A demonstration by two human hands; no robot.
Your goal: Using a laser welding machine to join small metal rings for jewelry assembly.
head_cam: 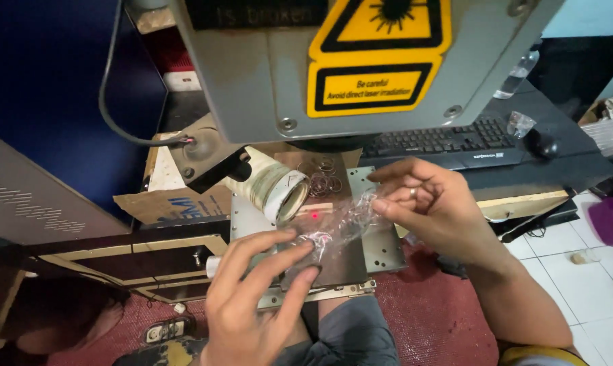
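The clear plastic bag [333, 227] is small, thin and crinkled, with bright glints along its folds; it lies stretched over the dark metal plate [333, 264], which serves as the reference for all positions here. The left hand [252, 298] reaches in from the near edge of the plate, with fingertips [311, 273] pinched on the near-left corner of the bag. The right hand [428, 203] comes from the right side of the plate and grips the far-right end of the bag between thumb and fingers; a ring shows on one finger. A red light dot [314, 215] falls just beyond the left end of the bag, near the plate's far-left part. A roll of tape [279, 190] sits tilted at the far-left corner of the plate, and a cluster of metal rings [323, 177] lies just behind the plate. The grey machine head [266, 74] with a yellow warning label hangs over the far side, leaving low headroom there; the near and right edges stay open. A black keyboard [449, 141] lies well behind and to the right. The bag's contents cannot be made out, and the hands cover the plate's near-left area.
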